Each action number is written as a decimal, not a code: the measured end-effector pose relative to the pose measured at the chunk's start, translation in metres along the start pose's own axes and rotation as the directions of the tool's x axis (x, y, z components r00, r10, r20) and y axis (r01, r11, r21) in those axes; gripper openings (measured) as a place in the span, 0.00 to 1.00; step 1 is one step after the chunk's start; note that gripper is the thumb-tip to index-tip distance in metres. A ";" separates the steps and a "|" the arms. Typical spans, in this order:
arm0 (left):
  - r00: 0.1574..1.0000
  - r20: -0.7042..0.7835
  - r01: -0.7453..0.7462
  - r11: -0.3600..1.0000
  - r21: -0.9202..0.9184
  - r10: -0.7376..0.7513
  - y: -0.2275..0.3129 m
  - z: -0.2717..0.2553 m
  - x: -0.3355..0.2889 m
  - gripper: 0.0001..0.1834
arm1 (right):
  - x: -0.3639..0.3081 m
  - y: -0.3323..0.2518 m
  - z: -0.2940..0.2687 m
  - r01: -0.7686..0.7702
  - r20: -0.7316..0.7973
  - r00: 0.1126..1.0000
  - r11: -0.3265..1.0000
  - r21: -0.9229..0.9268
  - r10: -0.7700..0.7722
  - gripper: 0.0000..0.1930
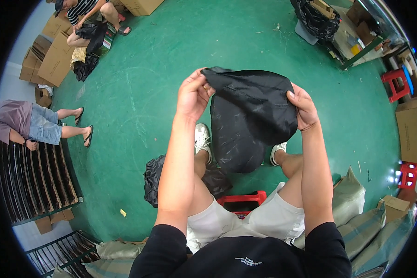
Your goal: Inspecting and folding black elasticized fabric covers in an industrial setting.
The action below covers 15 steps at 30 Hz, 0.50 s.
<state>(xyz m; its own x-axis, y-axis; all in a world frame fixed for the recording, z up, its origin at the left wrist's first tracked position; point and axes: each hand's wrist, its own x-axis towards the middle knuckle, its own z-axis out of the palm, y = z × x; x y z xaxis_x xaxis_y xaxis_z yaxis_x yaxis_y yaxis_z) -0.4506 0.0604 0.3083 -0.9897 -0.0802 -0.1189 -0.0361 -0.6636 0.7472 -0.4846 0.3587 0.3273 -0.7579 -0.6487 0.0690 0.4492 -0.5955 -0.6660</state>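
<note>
A thin, slightly shiny black fabric piece (245, 125) with a rounded lower end hangs spread out between my two hands, above the floor and in front of my shoes. My left hand (194, 96) pinches its upper left corner between thumb and fingers. At its right edge my right hand (304, 107) is closed, the thumb lying on top and the fingers mostly hidden behind the fabric. Folds run across the upper part of the cloth. Beside my left leg lies a crumpled black fabric heap (154, 181), partly covered by my left forearm.
A red stool (243, 199) shows between my thighs. Woven sacks (363, 227) lie at my right. On the far left, a seated person (85, 23) has black cloth, and another person (37, 121) stands beside a rack (37, 180). Cardboard boxes (58, 60) stand behind.
</note>
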 end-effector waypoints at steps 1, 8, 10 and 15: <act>0.996 0.091 0.010 0.995 -0.094 -0.001 0.005 0.000 0.000 0.09 | -0.001 -0.002 0.001 0.019 -0.017 1.000 0.999 -0.046 -0.020 0.24; 0.966 0.244 0.114 0.989 -0.089 -0.089 0.026 -0.024 -0.001 0.13 | 0.005 -0.018 -0.018 0.147 -0.021 0.989 0.989 -0.031 -0.148 0.24; 0.951 0.306 0.107 0.969 -0.222 -0.035 0.023 -0.019 -0.001 0.14 | 0.006 -0.012 -0.014 0.145 -0.011 0.989 0.989 -0.011 -0.146 0.22; 0.904 0.427 0.042 0.993 -0.113 0.011 0.014 0.012 -0.005 0.24 | 0.004 -0.007 -0.031 0.202 -0.059 0.979 0.956 0.211 -0.194 0.20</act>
<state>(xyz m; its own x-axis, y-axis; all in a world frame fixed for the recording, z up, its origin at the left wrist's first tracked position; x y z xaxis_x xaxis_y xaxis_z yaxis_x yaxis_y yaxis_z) -0.4476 0.0604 0.3279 -0.9545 0.2381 0.1794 -0.0615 -0.7461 0.6629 -0.5055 0.3746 0.3095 -0.8571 -0.4918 0.1533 0.3759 -0.8006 -0.4667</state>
